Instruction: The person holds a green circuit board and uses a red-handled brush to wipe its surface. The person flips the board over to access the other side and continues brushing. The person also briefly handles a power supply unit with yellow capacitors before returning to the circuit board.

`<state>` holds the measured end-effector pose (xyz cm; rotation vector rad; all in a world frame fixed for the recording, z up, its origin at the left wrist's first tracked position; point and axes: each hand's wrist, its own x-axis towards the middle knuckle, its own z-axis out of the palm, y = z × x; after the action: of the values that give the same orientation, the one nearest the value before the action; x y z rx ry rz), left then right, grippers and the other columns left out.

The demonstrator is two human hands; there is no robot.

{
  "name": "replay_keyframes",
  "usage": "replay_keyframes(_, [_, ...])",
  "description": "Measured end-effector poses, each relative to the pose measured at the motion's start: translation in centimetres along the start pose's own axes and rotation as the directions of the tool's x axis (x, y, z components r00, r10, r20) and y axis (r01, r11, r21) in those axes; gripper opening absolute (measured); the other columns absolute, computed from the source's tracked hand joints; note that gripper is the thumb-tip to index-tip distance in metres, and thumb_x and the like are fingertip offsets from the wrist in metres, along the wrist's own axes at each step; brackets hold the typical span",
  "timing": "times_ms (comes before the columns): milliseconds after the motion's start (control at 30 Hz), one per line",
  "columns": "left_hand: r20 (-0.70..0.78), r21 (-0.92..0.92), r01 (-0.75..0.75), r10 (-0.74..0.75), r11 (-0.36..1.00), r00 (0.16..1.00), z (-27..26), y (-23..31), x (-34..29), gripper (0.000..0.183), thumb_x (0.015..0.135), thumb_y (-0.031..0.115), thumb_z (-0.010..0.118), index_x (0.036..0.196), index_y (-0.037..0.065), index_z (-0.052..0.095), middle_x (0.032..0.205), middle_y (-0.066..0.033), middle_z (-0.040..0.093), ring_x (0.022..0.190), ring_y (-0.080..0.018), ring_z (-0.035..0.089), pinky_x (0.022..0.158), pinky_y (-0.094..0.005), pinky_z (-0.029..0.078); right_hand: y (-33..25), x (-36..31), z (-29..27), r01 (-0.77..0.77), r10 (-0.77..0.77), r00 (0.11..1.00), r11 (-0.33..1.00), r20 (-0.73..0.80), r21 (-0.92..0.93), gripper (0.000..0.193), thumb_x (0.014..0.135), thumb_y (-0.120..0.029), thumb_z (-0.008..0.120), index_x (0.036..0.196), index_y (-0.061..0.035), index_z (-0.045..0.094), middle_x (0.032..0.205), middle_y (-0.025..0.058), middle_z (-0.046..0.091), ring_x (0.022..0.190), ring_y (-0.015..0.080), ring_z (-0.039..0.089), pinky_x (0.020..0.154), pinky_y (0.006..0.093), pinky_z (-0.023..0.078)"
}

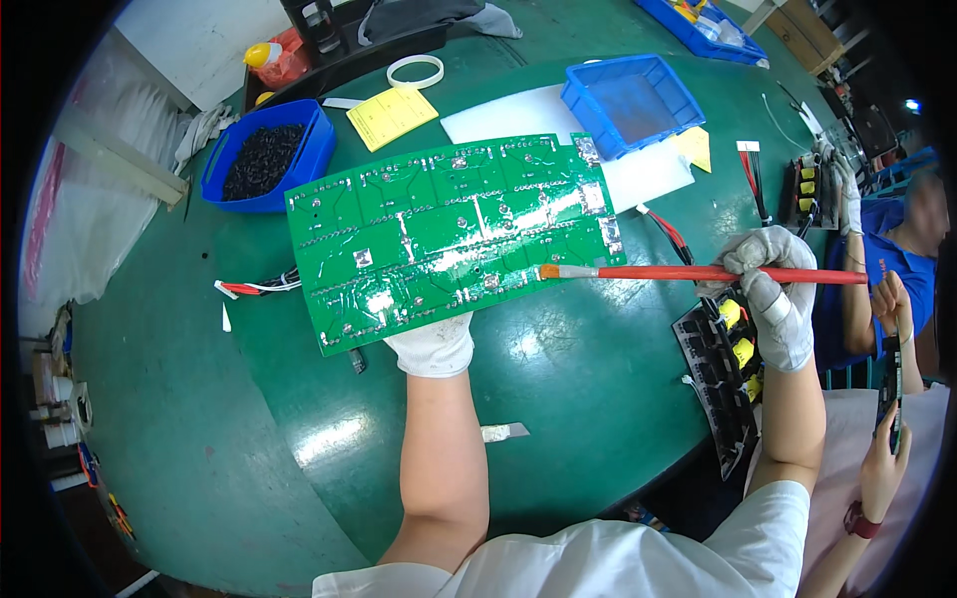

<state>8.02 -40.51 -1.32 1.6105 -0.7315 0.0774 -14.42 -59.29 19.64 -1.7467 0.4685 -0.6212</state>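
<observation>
A large green circuit board [439, 234] is tilted above the table, its soldered, glossy side facing up. My left hand [436, 347], in a white glove, holds it from beneath at the near edge, and the board hides the fingers. My right hand [771, 289], gloved in greyish white, pinches a red-handled paintbrush [668, 272]. The brush lies level, and its reddish bristles reach the board's right part, seemingly touching it. Below my right hand sits a black board assembly with yellow parts [723, 374]. Red, white and black wires [261, 286] stick out at the board's left.
A blue bin of small black parts [264, 164] stands back left, near a yellow paper pad [392, 117] and tape roll [416, 72]. An empty-looking blue tray [633, 105] rests on white foam [508, 115]. A knife-like blade [505, 432] lies nearby. Co-workers [897, 259] sit right.
</observation>
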Motion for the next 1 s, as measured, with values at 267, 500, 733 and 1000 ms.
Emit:
replay_keyframes(267, [0.216,-0.975,0.216,0.000,-0.052,0.976,0.3,1.4,1.3,0.064,0.093,0.053,0.028,0.145,0.017,0.017,0.148,-0.0067,0.023,0.133,-0.0258,0.028,0.108,-0.0471,0.025,-0.2,-0.2,-0.6,0.062,-0.062,0.997,0.998,0.054,-0.008,0.021,0.078,-0.014,0.060,0.082,0.0041,0.052,0.080,0.0148,0.057,0.070,0.0246,0.064,0.064,0.0357,0.055])
replay_keyframes(500, [0.187,-0.978,0.173,0.123,0.112,0.975,0.2,-0.3,0.7,0.061,0.094,0.052,0.029,0.143,0.016,0.022,0.147,-0.0074,0.026,0.132,-0.0270,0.029,0.105,-0.0519,0.024,-0.9,0.0,-0.2,0.126,-0.118,0.991,0.985,0.068,-0.119,0.015,0.078,-0.011,0.057,0.079,0.0039,0.052,0.078,0.0158,0.059,0.068,0.0242,0.064,0.065,0.0350,0.055])
replay_keyframes(733, [0.127,-0.914,0.176,-0.153,0.365,0.980,0.4,0.9,0.1,0.060,0.093,0.049,0.034,0.140,0.013,0.025,0.144,-0.0089,0.030,0.128,-0.0262,0.034,0.103,-0.0472,0.031,-2.5,0.8,0.5,0.372,-0.270,0.919,0.836,0.288,-0.403,0.017,0.076,-0.016,0.060,0.073,-0.0001,0.054,0.069,0.0141,0.060,0.062,0.0235,0.061,0.060,0.0319,0.052])
replay_keyframes(1000, [0.191,-0.982,0.190,-0.201,-0.026,0.961,0.2,2.2,0.1,0.059,0.093,0.049,0.034,0.139,0.012,0.027,0.141,-0.0108,0.032,0.125,-0.0265,0.037,0.101,-0.0462,0.036,-1.9,0.2,3.7,0.276,-0.251,0.954,0.949,0.163,-0.154,0.015,0.078,-0.013,0.063,0.074,-0.0003,0.056,0.074,0.0145,0.059,0.062,0.0202,0.059,0.058,0.0321,0.052])
